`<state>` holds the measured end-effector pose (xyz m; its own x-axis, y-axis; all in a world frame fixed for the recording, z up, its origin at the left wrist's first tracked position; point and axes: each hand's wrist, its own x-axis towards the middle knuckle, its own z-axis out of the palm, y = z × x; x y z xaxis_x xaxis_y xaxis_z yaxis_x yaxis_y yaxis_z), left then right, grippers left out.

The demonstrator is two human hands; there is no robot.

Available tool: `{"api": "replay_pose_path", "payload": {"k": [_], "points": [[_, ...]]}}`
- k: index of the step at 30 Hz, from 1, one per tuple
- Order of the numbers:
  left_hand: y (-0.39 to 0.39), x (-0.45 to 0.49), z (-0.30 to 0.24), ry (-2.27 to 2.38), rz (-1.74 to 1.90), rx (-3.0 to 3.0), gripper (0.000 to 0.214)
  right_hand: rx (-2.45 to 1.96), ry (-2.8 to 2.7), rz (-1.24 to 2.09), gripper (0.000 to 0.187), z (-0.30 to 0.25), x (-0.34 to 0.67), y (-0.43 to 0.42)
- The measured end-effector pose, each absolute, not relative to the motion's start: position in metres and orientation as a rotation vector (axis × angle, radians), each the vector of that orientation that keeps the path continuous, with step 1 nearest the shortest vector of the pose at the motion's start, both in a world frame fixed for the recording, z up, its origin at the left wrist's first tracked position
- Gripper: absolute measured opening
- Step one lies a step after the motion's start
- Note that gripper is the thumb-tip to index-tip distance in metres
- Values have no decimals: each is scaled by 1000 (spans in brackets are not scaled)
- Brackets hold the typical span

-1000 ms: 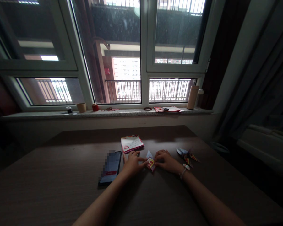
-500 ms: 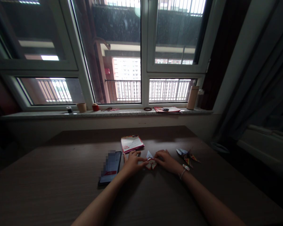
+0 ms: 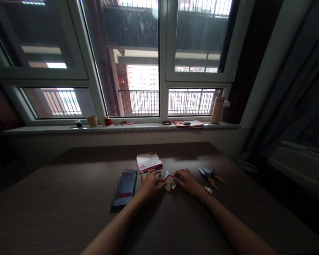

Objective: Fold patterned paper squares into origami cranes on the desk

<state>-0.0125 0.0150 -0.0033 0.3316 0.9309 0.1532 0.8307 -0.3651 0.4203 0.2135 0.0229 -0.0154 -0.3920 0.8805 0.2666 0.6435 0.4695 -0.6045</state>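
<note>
A small piece of folded paper (image 3: 170, 182), white with red edges, lies on the brown table (image 3: 69, 198) between my hands. My left hand (image 3: 150, 182) grips its left side with the fingertips. From the right, my right hand (image 3: 186, 180) pinches the opposite edge; a pale bracelet is on that wrist. One white point of the paper sticks up at the far side. Left of my left hand lies a phone (image 3: 126, 187), its screen partly blurred out. Beyond that hand is a stack of square paper sheets (image 3: 149, 162) with printing on top.
Folded paper pieces (image 3: 211, 177) with dark and coloured patterns lie right of my right hand. On the windowsill (image 3: 146, 126) stand a paper cup (image 3: 91, 121), a red spool-like object (image 3: 107, 121), a ring-shaped item (image 3: 166, 123), red-and-white papers (image 3: 192, 123) and a tan flask (image 3: 217, 110).
The folded paper has spread wider and shows more of its red-edged surface between my fingers. Both hands have stayed nearly in place.
</note>
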Motion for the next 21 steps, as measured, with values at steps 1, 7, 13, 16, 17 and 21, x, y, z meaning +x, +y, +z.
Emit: {"api": "replay_pose_path", "payload": {"k": [1, 7, 13, 16, 17, 21], "points": [[16, -12, -4, 1590, 545, 2340, 21, -1246, -2167, 562, 18, -15, 214, 23], [17, -11, -7, 1615, 551, 2367, 19, -1199, -2211, 515, 14, -15, 214, 22], [15, -9, -6, 1634, 564, 2373, 18, -1198, -2197, 488, 6, -13, 208, 21], [15, -9, -6, 1645, 579, 2363, 19, -1229, -2159, 484, 4, -14, 206, 21], [15, -9, -7, 1646, 587, 2357, 19, -1240, -2146, 473, 4, -14, 205, 21], [17, -9, -10, 1644, 609, 2331, 18, -1263, -2122, 409, 6, -18, 202, 22]]}}
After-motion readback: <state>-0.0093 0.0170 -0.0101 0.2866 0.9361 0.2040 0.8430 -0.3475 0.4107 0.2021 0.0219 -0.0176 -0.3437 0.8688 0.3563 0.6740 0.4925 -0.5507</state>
